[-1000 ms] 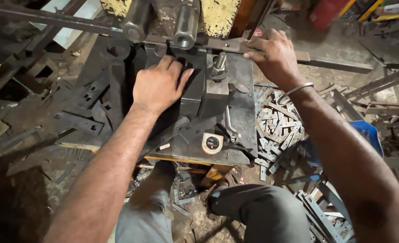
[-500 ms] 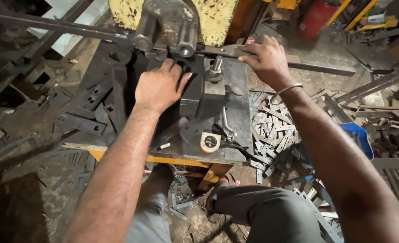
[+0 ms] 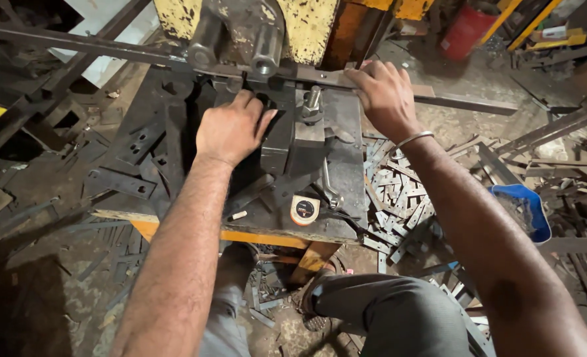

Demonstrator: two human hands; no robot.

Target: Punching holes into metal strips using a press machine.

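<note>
Nearest you, the round tape measure (image 3: 304,209) and a wrench (image 3: 328,188) lie on the steel press table (image 3: 343,139); beyond them your left hand (image 3: 230,129) rests flat, fingers spread, against the die block (image 3: 287,135) — while your right hand (image 3: 384,96) grips the long flat steel bar (image 3: 465,102) running under the yellow press head (image 3: 306,23).

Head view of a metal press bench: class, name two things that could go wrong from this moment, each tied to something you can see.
1. The left hand rests right under the press head; fingers could be crushed if it came down.
2. The right hand grips the long flat steel bar at the die; a slip could cut or pinch it.
</note>
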